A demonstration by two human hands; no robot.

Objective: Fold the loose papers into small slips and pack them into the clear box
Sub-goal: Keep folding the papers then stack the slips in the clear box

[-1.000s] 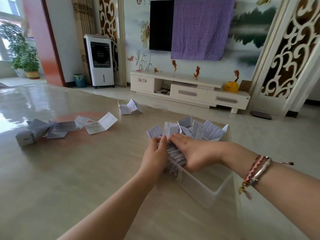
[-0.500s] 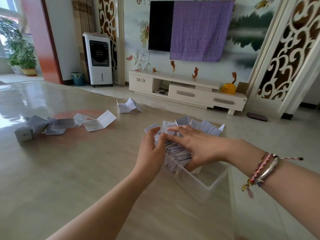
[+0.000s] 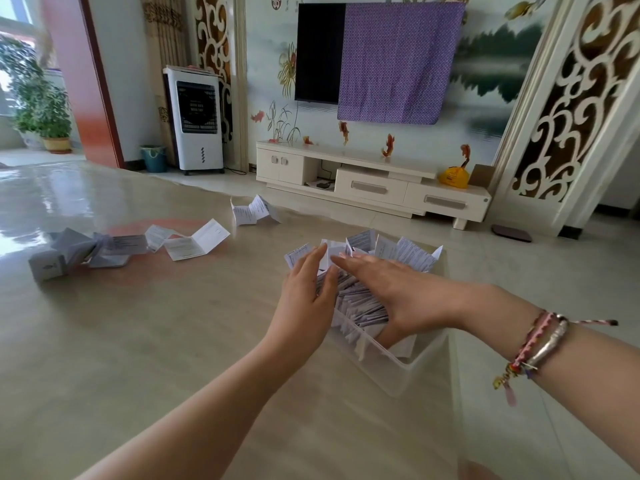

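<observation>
clear plastic box (image 3: 398,370) sits at frame centre on the table (image 3: 138,341), crammed with folded slips (image 3: 360,303) — your right hand (image 3: 391,292) presses flat on them, left hand (image 3: 306,292) braces the side, both grips released. loose papers (image 3: 194,242) lie upper left.

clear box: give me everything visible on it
The clear box is a rectangular open-topped bin of translucent, whitish plastic, standing upright near the table's right edge. It is packed with folded paper slips on edge in a row, looser ones sticking up at the far end. The left hand presses its left side; the right hand lies flat over the slips.
</observation>
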